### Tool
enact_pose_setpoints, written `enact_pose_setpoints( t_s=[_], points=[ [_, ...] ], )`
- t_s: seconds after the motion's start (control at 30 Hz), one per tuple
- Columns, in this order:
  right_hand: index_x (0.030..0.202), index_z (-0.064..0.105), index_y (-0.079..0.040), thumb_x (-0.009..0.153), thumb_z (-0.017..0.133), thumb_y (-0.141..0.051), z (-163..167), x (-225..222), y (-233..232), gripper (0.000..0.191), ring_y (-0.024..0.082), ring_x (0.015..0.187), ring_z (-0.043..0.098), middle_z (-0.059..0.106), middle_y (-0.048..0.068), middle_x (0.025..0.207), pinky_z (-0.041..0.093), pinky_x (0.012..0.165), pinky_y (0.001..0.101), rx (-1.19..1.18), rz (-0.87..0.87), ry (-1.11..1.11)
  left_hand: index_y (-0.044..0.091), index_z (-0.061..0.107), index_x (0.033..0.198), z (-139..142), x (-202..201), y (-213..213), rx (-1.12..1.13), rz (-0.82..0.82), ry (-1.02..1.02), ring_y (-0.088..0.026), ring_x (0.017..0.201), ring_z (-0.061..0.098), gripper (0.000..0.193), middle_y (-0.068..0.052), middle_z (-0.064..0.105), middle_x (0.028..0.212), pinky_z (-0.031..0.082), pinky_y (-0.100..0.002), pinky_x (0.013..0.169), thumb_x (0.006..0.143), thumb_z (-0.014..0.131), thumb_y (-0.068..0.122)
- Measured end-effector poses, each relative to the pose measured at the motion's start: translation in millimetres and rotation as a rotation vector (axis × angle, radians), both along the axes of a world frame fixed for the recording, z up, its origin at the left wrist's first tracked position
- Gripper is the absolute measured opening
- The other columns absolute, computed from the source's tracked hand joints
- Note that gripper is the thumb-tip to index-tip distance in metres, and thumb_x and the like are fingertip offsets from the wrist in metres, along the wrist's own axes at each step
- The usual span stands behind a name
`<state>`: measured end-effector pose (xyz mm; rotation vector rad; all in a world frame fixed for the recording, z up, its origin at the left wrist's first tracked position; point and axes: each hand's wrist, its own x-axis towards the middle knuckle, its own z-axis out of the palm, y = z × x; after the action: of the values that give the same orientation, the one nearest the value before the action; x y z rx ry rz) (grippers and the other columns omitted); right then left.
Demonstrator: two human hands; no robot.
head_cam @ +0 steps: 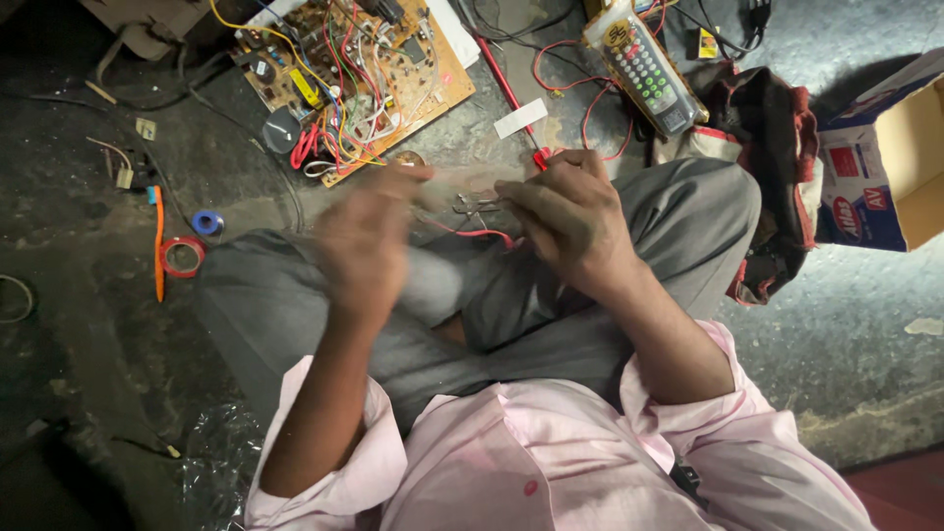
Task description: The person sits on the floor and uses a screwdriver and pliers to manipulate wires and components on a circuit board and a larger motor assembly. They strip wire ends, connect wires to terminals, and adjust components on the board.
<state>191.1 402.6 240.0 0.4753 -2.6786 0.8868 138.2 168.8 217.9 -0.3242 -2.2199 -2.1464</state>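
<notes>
from the head view i'm looking down at my own crossed legs in grey trousers (551, 295) on the dark concrete floor (88, 324). my right hand (575, 221) has its fingers (526, 194) curled narrow around a thin red wire (482, 234) and what looks like a small metal clip or part (470, 204), pinched just off the fingertips. my left hand (364, 241) is a blur, so i can't tell if those fingers are wide or closed; it sits just beside the same little part. past the fingertips lies a brown circuit board tangled in coloured wires (354, 69), and past the right knuckles a long remote in clear plastic wrap (644, 69). well out beyond the left hand there's a red tape roll (183, 256), a small blue roll (206, 222) and an orange-handled tool (157, 246).
</notes>
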Motion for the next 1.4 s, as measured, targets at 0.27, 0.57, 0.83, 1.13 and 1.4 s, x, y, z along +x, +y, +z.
enact_pose_setpoints(
  t_s=[0.27, 0.57, 0.83, 1.13, 1.4],
  points=[
    [0.111, 0.077, -0.002, 0.089, 0.078, -0.003, 2.3, 3.0, -15.9, 0.022, 0.022, 0.084, 0.070, 0.070, 0.012, 0.097, 0.055, 0.072, 0.0333, -0.248, -0.013, -0.153, 0.002, 0.060, 0.135, -11.8, 14.5, -4.9, 0.191, -0.255, -0.308, -0.008, 0.080, 0.058, 0.037, -0.007, 0.069, 0.108, 0.050, -0.025, 0.066, 0.100, 0.067, 0.011],
    [0.122, 0.060, -0.002, 0.085, 0.081, -0.015, -29.6, 2.0, -51.1, 0.045, 0.012, 0.118, 0.056, 0.061, 0.001, 0.121, 0.043, 0.102, 0.0287, -0.746, 0.237, -0.624, 0.000, 0.069, 0.117, -8.4, 27.9, -21.4, 0.400, -0.199, -0.443, -0.007, 0.071, 0.057, 0.022, -0.003, 0.065, 0.083, 0.048, -0.025, 0.062, 0.107, 0.062, 0.018],
    [0.109, 0.071, -0.004, 0.085, 0.085, -0.021, -46.3, 7.6, -31.1, 0.032, 0.025, 0.079, 0.061, 0.067, 0.010, 0.090, 0.050, 0.075, 0.0387, -0.040, 0.230, -0.428, 0.004, 0.063, 0.116, -2.9, 19.9, -91.2, 0.976, 0.022, -0.401, -0.013, 0.072, 0.054, 0.015, -0.004, 0.059, 0.085, 0.045, -0.031, 0.063, 0.106, 0.062, 0.014],
    [0.118, 0.071, 0.001, 0.084, 0.083, -0.014, -21.2, -4.0, -0.3, 0.039, 0.015, 0.097, 0.064, 0.072, 0.006, 0.107, 0.051, 0.085, 0.0308, -0.264, 0.098, -0.674, 0.008, 0.061, 0.110, -32.3, 19.0, -145.4, 0.934, 0.219, -0.387, -0.006, 0.061, 0.042, 0.008, 0.001, 0.048, 0.077, 0.034, -0.021, 0.053, 0.115, 0.064, 0.013],
    [0.112, 0.072, 0.005, 0.102, 0.068, -0.006, -19.1, -19.3, 22.3, 0.016, 0.015, 0.092, 0.071, 0.074, 0.009, 0.102, 0.058, 0.084, 0.0283, -0.485, -0.179, -0.575, 0.005, 0.064, 0.114, -33.0, 50.8, -179.9, 0.149, 0.289, -0.314, -0.012, 0.076, 0.055, 0.017, -0.005, 0.061, 0.094, 0.045, -0.027, 0.065, 0.113, 0.077, 0.016]
  ],
)
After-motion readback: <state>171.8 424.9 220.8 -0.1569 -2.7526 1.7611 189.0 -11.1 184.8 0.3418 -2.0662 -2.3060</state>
